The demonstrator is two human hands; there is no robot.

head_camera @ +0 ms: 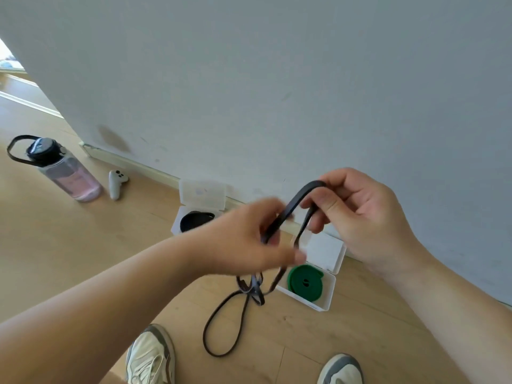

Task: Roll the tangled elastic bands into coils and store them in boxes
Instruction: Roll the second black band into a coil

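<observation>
At centre, left hand (249, 239) and right hand (363, 217) pinch the tangled band (297, 196); green coil (302, 278) and black coil (194, 220) already lie boxed.

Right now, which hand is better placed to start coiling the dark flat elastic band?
Likely the right hand: it pinches the dark flat elastic band at the bend; the left hand grips lower.

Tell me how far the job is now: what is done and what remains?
Two bands look done: a black coil lies in the left box, a green coil in the right box, both lids open. In hand: the left hand and right hand grip a dark band, its lower part hanging knotted to the floor. Left: untangle, roll and store it.
</observation>
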